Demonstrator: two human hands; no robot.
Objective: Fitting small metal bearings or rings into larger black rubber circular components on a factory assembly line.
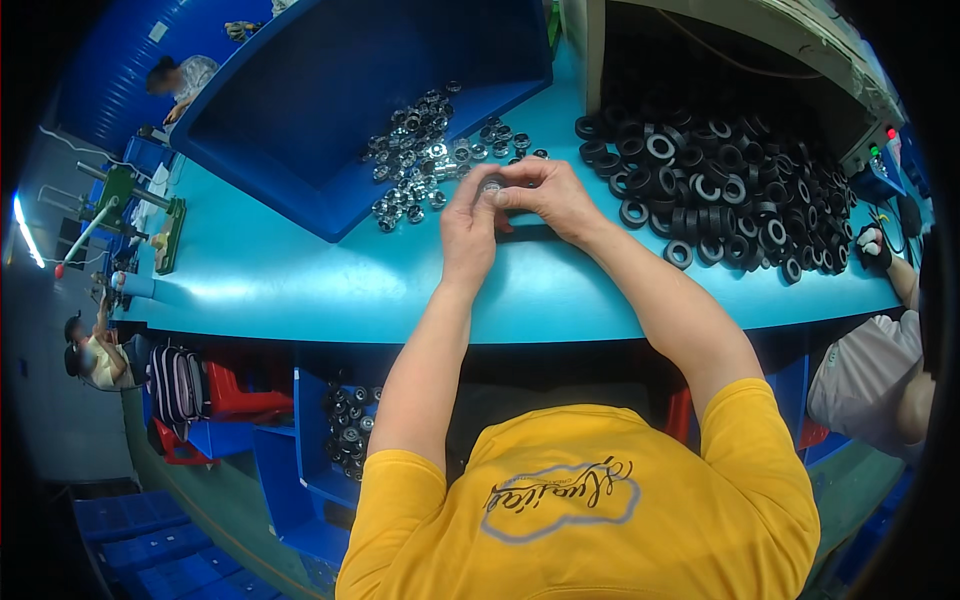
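Observation:
Both my hands meet over the table's middle around a small wheel [491, 186], a shiny clear hub with a dark rim. My left hand [466, 230] grips it from the left, fingers curled up behind. From the right, my right hand [556, 200] pinches it with thumb and fingertips. Just past my fingers lies a heap of shiny wheel hubs [410, 150], partly spilling from a tipped blue bin [275, 130]. To the right of my right hand spreads a big pile of black rubber tyre rings [715, 190]. A small red and black object [504, 223] shows under my hands, mostly hidden.
The turquoise tabletop [330, 290] runs across in front of me. A green hand press [120, 200] stands at the left end. Below the edge sits a blue crate of wheels [350, 425]. A person's gloved hand [873, 245] is at the far right; others work at left.

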